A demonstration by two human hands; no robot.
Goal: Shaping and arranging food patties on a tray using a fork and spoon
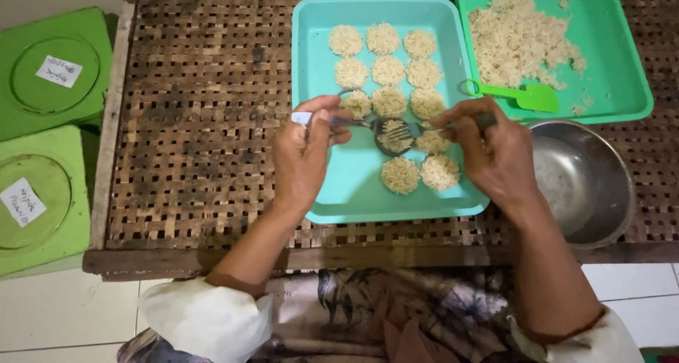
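Left hand [303, 158] gripped spoon [385, 133], right hand [495, 154] gripped fork [407, 131], pressing rice into it over tray [353, 186]

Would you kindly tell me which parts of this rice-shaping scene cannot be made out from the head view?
- Spoon bowl: the fork and rice cover its inside.
- Left hand palm and grip on the handle: hidden by the hand's back.
- Fork handle: buried in the right hand.
- Green tray: top cut off by the frame edge.
- Steel bowl: near side hidden by the right wrist.
- Lid labels: too small to read.
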